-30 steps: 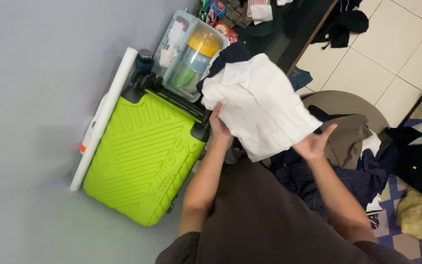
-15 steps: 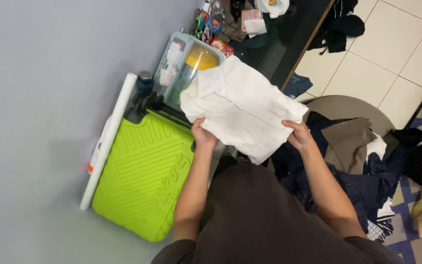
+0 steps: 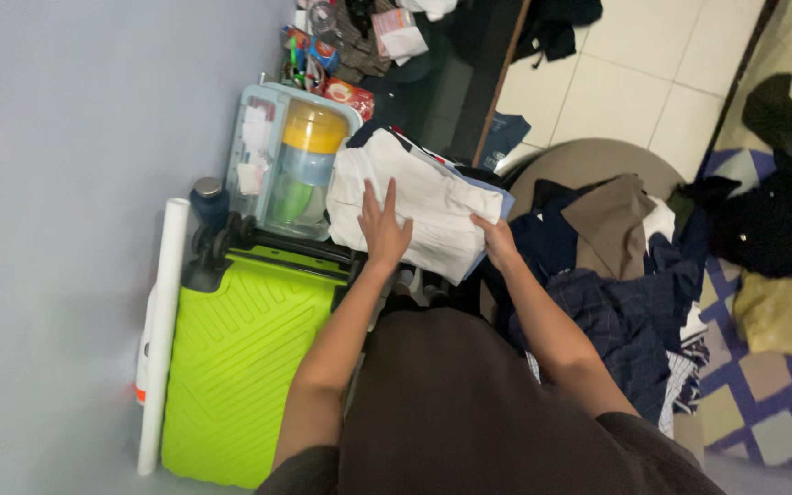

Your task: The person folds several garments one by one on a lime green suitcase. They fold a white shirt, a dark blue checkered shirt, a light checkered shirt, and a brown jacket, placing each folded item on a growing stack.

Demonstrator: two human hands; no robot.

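A folded white shirt (image 3: 433, 197) lies on top of a stack of folded clothes beside a lime-green suitcase (image 3: 236, 357). My left hand (image 3: 383, 225) rests flat on the shirt with its fingers spread. My right hand (image 3: 499, 240) grips the shirt's right edge, with a pale blue garment edge showing under it. My dark-clothed lap fills the bottom of the view.
A clear plastic box (image 3: 286, 160) with a yellow-lidded jar stands behind the suitcase. A white roll (image 3: 163, 321) leans along the grey wall. A round seat (image 3: 598, 160) holds a heap of dark and brown clothes (image 3: 616, 275). A patterned rug (image 3: 772, 403) lies right.
The white shirt has come down from mid-air onto the clothes stack. My left hand has moved from gripping its edge to lying flat on top. The camera has shifted right.
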